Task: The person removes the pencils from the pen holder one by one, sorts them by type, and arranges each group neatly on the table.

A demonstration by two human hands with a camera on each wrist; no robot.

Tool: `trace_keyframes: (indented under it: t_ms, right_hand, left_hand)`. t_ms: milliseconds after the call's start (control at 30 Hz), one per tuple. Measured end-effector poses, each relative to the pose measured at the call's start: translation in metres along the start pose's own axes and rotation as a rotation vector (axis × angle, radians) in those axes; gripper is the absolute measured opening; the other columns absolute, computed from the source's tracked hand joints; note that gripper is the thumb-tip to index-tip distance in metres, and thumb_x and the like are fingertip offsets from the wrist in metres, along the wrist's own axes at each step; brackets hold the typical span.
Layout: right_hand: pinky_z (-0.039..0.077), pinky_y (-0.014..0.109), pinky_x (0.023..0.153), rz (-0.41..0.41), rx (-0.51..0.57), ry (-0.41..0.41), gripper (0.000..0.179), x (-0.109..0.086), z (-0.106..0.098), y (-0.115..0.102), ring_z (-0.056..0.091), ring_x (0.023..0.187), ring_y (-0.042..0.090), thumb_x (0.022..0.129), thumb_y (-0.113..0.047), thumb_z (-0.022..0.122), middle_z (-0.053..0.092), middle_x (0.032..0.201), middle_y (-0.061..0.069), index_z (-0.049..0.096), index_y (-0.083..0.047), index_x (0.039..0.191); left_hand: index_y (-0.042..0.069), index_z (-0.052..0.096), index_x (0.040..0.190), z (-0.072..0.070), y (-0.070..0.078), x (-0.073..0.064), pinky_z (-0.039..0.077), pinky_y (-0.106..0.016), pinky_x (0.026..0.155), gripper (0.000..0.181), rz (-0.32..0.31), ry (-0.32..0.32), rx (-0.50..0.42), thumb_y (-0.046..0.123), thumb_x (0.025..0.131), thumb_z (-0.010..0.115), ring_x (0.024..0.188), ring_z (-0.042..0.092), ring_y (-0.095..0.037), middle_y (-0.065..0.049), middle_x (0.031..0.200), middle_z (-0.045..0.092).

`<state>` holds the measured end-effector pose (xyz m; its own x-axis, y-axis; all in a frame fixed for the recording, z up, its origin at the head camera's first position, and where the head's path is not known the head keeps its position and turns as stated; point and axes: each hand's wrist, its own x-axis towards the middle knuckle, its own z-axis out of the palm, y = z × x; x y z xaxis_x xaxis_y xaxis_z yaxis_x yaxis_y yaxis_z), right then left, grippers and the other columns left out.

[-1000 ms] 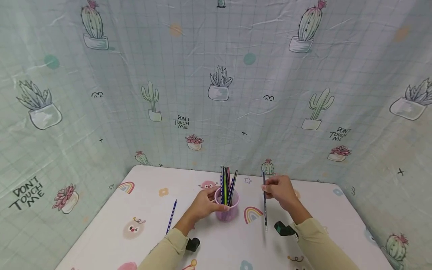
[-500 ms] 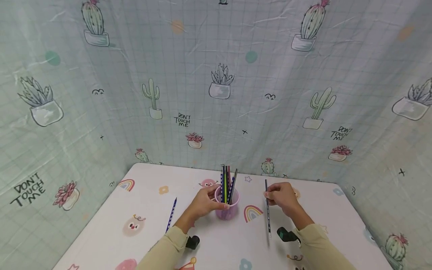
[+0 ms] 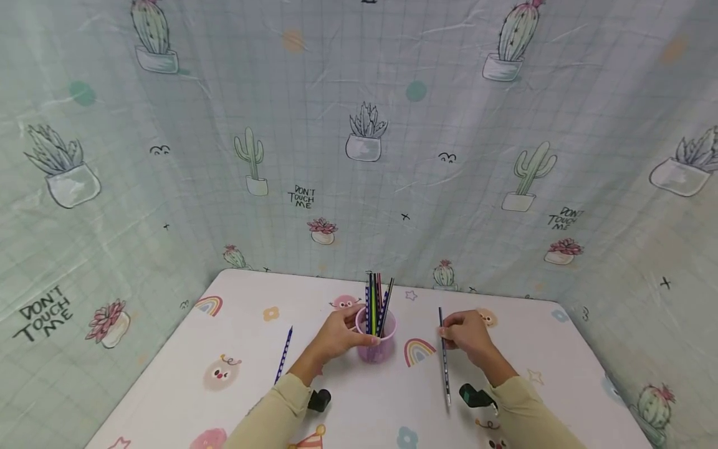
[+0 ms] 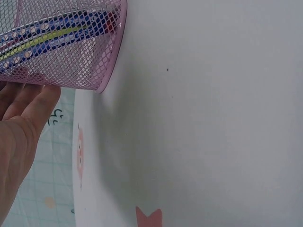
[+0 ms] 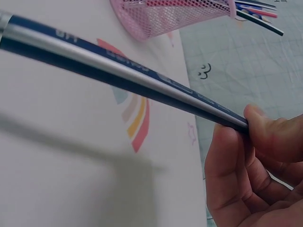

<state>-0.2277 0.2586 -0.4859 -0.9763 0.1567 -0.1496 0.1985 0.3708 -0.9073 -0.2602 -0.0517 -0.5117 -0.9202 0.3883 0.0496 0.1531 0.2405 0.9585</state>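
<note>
Striped pencil, risk: we are judging that the striped pencil (image 3: 446, 374) could swing or slip, because the pinch is catching only its upper part and most of the shaft is reaching below.
Mesh cup, risk: we are suspecting that the mesh cup (image 3: 376, 354) could tip if the rim gets pulled sideways, since the tall bundled pencils (image 3: 374, 315) are loading it high up.
Dotted pencil, risk: we are noting that the dotted pencil (image 3: 283, 355) could roll if the left sleeve (image 3: 272, 411) brushes it; the sleeve is overlapping its near end in the head view.
Right hand, fingers: we are seeing the right hand (image 3: 468, 330) pinching the striped pencil between thumb and forefinger, the gap spanning just the shaft; the other fingers are curling beneath.
Left hand, fingers: we are finding the left hand (image 3: 336, 335) grasping the mesh cup, fingers lying along its left side, thumb crossing the near rim; pressure we are not able to tell.
Striped pencil, place: right of the mesh cup, not touching it; whether the lower end is meeting the bench (image 3: 370, 405), we are leaving undecided.
Bundled pencils, place: standing inside the mesh cup, some leaning right.
Dotted pencil, place: lying left of the mesh cup, well apart.
</note>
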Motion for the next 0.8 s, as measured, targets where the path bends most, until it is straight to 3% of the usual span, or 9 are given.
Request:
trace_keyframes:
  t_ms: [500, 800]
  right_hand:
    - [0.060, 0.027, 0.061, 0.087, -0.063, -0.039, 0.007, 0.008, 0.003, 0.020, 0.060, 0.069, 0.019, 0.093, -0.001, 0.073, 0.065, 0.087, 0.011, 0.069, 0.004, 0.096]
    - [0.055, 0.026, 0.056, 0.072, -0.058, -0.060, 0.006, 0.008, 0.006, 0.028, 0.059, 0.062, 0.016, 0.089, 0.002, 0.075, 0.064, 0.080, 0.008, 0.069, 0.005, 0.089]
  left_hand:
    - [0.008, 0.054, 0.151, 0.000, -0.001, 0.001, 0.049, -0.049, 0.115, 0.087, -0.017, 0.002, -0.001, 0.025, 0.076, 0.095, 0.138, 0.060, -0.034, -0.012, 0.147, 0.064]
    - [0.009, 0.055, 0.150, 0.000, 0.000, 0.002, 0.050, -0.048, 0.115, 0.084, -0.019, -0.001, -0.014, 0.025, 0.077, 0.094, 0.137, 0.061, -0.033, -0.011, 0.145, 0.065]
